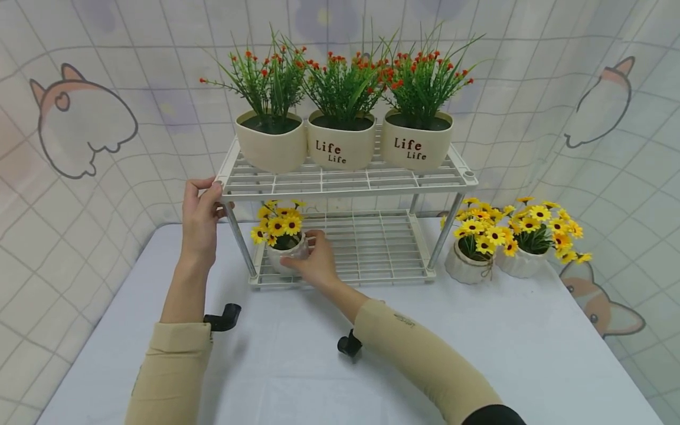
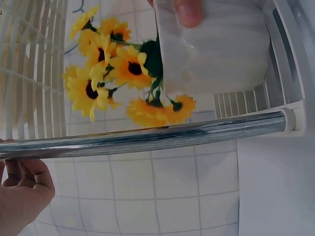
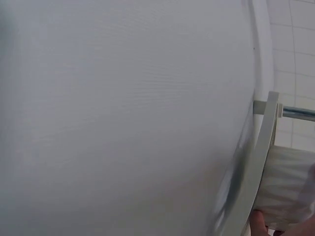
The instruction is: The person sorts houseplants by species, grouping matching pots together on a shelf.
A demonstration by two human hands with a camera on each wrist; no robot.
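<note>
A white two-tier wire rack [image 1: 340, 192] stands on the table. My left hand [image 1: 200, 227] holds its upper left front corner, thumb on top and fingers below the shelf edge. On the left end of the lower tier is a small white pot [image 1: 281, 260] with yellow daisy-like flowers [image 1: 277, 226]. My right hand [image 1: 317, 262] grips this pot from the right side, thumb at its front. In the left wrist view the pot [image 2: 216, 54] appears behind the metal post [image 2: 147, 143], a fingertip [image 2: 189, 12] on it. The right wrist view catches the pot [image 3: 283, 184] at its edge.
Three cream pots [image 1: 340, 141] with red-flowered green plants line the upper tier. Two more white pots of yellow flowers, one [image 1: 467, 265] tied with twine and another [image 1: 523, 264] beside it, stand on the white-covered table [image 1: 297, 383] right of the rack. A patterned curtain [image 1: 159, 118] hangs behind.
</note>
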